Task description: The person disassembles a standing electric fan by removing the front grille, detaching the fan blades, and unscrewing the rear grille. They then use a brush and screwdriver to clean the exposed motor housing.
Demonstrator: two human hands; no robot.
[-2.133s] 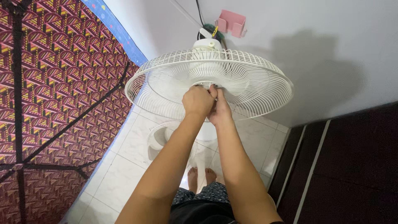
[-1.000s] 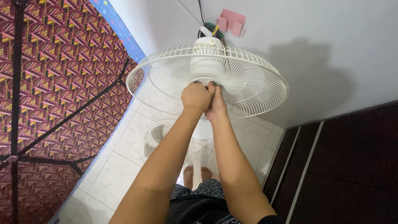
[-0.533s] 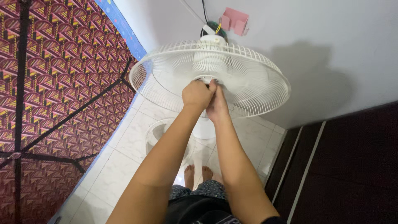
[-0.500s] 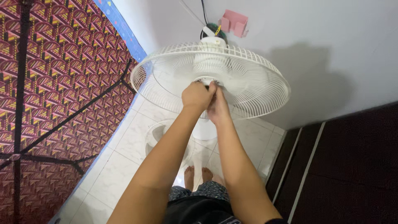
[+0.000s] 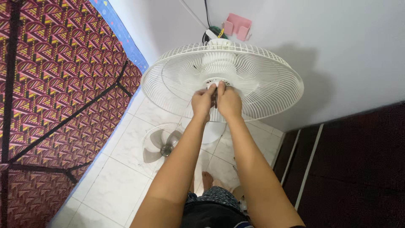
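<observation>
The fan guard (image 5: 257,84), a white wire dish, sat at twelve o'clock from me, its open face tilted up toward my camera, hub at centre. My left hand (image 5: 203,102) and right hand (image 5: 229,101) met at that hub, fingers curled shut together on a small part there; what it was I could not tell. Below lay white floor tiles (image 5: 114,185), with a grey fan blade (image 5: 162,143) at seven o'clock of the guard. Farther off stood the white wall (image 5: 346,50), holding a pink bracket (image 5: 238,26) at twelve o'clock.

White fan guard (image 5: 261,80) seen from above, left hand (image 5: 203,101) and right hand (image 5: 229,101) pressed together at the guard's centre hub, fingers closed on it, grey fan blade (image 5: 162,143) laid on white floor tiles (image 5: 122,177) below, pink holder (image 5: 238,26) fixed on wall
</observation>
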